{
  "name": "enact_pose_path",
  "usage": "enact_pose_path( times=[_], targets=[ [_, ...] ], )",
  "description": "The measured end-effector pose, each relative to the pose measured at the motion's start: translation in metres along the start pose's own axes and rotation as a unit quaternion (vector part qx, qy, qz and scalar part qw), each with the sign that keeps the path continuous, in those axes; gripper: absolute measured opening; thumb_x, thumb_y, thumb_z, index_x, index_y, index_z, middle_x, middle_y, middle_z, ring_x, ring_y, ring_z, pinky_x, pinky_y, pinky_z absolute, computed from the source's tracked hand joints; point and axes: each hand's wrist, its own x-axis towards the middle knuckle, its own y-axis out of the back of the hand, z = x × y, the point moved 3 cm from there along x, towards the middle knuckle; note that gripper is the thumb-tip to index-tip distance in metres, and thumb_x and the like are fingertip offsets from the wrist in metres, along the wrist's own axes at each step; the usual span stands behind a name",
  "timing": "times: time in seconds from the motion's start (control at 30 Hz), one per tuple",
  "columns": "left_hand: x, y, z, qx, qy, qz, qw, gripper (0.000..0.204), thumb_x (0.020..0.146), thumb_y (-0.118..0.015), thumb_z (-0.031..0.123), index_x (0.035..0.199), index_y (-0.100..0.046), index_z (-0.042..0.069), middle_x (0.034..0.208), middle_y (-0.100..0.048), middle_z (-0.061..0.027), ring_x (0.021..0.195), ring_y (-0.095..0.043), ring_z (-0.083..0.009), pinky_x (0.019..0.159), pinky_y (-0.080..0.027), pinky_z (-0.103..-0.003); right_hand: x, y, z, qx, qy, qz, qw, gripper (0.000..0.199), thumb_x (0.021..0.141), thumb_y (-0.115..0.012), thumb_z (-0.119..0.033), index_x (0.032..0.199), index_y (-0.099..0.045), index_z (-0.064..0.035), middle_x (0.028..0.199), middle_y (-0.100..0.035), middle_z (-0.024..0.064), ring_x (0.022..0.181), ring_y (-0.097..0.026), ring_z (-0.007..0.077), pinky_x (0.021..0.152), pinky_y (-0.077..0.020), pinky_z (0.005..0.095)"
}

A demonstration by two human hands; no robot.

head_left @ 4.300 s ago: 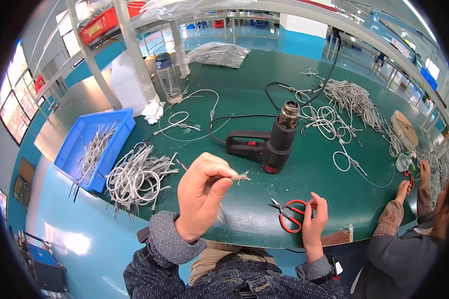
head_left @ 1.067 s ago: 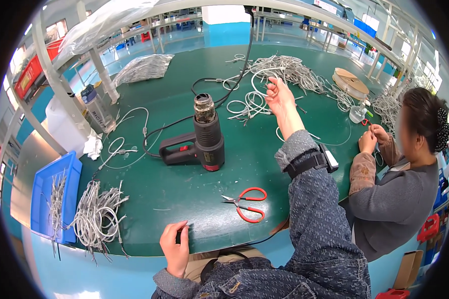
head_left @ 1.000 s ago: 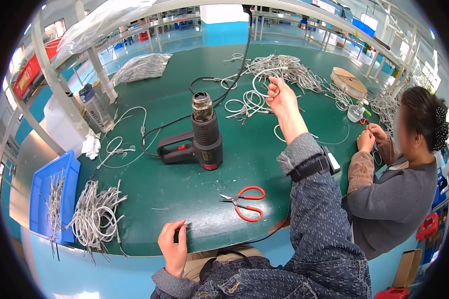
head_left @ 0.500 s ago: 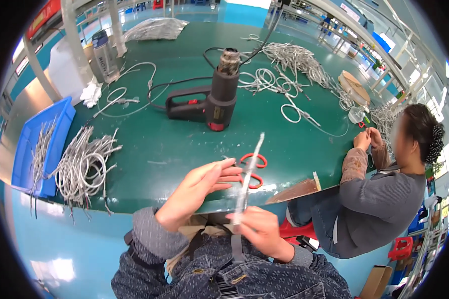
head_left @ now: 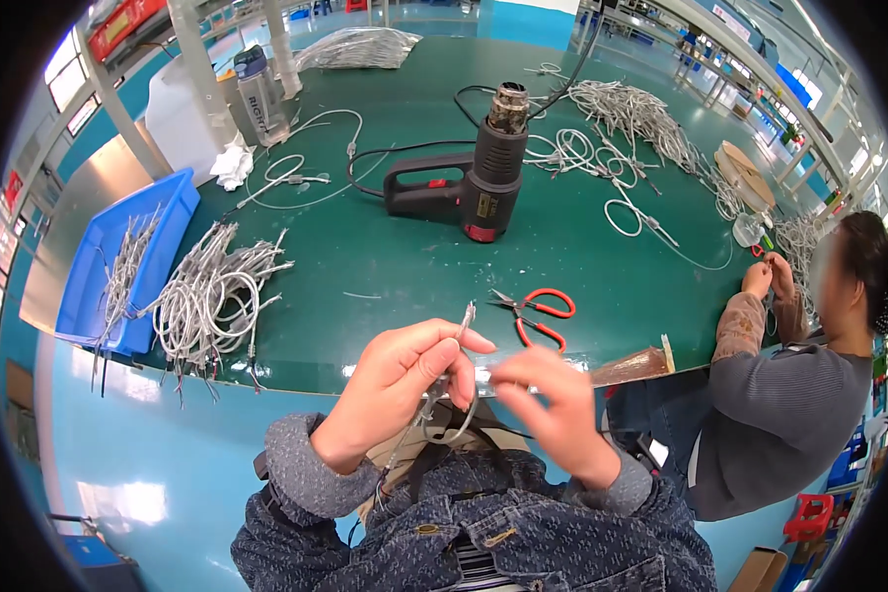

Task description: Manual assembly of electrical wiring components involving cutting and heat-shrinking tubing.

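My left hand (head_left: 390, 390) is closed on a thin grey cable (head_left: 467, 318), pinched between thumb and fingers. The cable's upper tip sticks up past the fingers, and its lower part curves in a loop below the hand toward my lap. My right hand (head_left: 553, 400), slightly blurred, is beside it with thumb and fingers apart and nothing visible in them. Just beyond my hands, red-handled cutting pliers (head_left: 555, 296) lie on the green table (head_left: 395, 276). A black heat gun (head_left: 493, 183) stands with its nozzle up farther back.
At left, a bundle of grey cables (head_left: 217, 296) lies by a blue tray (head_left: 181, 222) holding more cables. A bottle (head_left: 259, 99) stands behind. More cables (head_left: 627, 113) are heaped at far right, near a reel (head_left: 743, 176). A seated co-worker (head_left: 789, 395) is at right.
The cable has passed from my right hand to my left, and my right hand has let go. The pliers, partly hidden before, now show fully. The whole view has shifted.
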Motion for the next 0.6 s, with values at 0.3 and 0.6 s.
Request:
enact_pose_path(
  times=[0.3, 0.6],
  targets=[
    [0.007, -0.011, -0.014, 0.043, -0.007, -0.011, 0.999, 0.025, 0.098, -0.044, 0.014, 0.099, -0.062, -0.003, 0.078, -0.066, -0.0092, 0.075, -0.063, -0.0167, 0.072, -0.05, -0.027, 0.034, -0.005, 0.012, 0.268, -0.135, -0.001, 0.954, 0.013, 0.081, -0.058, 0.004, 0.091, -0.066, 0.0037, 0.088, -0.062, 0.0095, 0.085, -0.056, 0.0152, 0.077, -0.0446, 0.0282],
    [0.023, 0.015, -0.006, 0.225, -0.104, 0.155, 0.956, 0.008, 0.084, -0.06, -0.002, 0.091, -0.064, -0.004, 0.087, -0.063, -0.0107, 0.078, -0.062, -0.0171, 0.07, -0.05, -0.026, 0.029, -0.014, 0.042, 0.333, -0.241, -0.036, 0.911, 0.01, 0.085, -0.057, 0.002, 0.087, -0.066, 0.0043, 0.084, -0.061, 0.0071, 0.073, -0.054, 0.0102, 0.065, -0.0431, 0.0235]
  ],
)
